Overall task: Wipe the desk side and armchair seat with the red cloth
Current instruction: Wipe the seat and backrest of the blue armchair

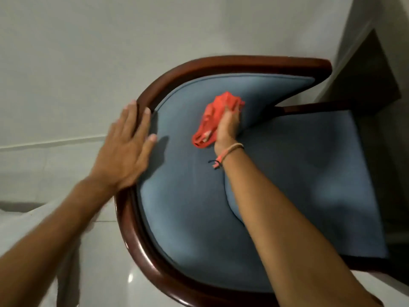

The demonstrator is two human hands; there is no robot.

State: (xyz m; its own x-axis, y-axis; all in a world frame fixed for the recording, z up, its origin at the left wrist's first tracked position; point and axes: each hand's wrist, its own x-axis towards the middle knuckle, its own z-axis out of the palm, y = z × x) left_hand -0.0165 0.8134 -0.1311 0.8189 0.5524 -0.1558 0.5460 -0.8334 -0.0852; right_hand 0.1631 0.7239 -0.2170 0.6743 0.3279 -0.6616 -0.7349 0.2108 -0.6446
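Under the right hand (228, 122) fingers: red cloth (212, 120), bunched and gripped, against blue armchair (194, 207) upholstery. Left hand (124, 149) fingers straight, apart, resting on wooden frame (130, 231).

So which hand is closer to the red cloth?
Right. The right hand is gripping the red cloth on the blue padding, while the left hand rests apart on the wooden frame.

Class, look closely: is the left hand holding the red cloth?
No, the crumpled red cloth is under the right hand, while the left hand rests flat on the dark wooden chair frame.
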